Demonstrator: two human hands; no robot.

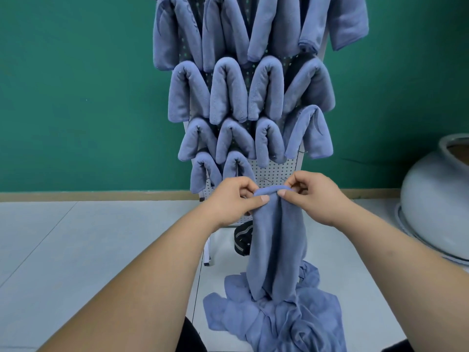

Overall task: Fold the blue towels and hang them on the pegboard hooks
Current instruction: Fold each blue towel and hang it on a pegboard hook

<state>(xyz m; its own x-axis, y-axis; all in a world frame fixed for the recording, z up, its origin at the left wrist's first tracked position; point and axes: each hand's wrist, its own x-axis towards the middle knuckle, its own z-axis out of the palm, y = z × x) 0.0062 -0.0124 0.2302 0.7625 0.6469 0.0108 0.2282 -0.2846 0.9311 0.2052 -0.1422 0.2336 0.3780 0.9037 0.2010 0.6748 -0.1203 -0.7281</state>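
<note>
Both hands, left (pixel 234 199) and right (pixel 313 195), pinch a folded towel (pixel 276 245) before the pegboard (pixel 276 171)

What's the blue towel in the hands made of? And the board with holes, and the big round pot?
The held towel looks like soft microfibre or terry cloth: matt, fuzzy, hanging limp. The pegboard seems painted metal or plastic: smooth, white, even rows of holes. The big pot looks like glazed ceramic: pale grey with a soft sheen, though that is uncertain.
</note>
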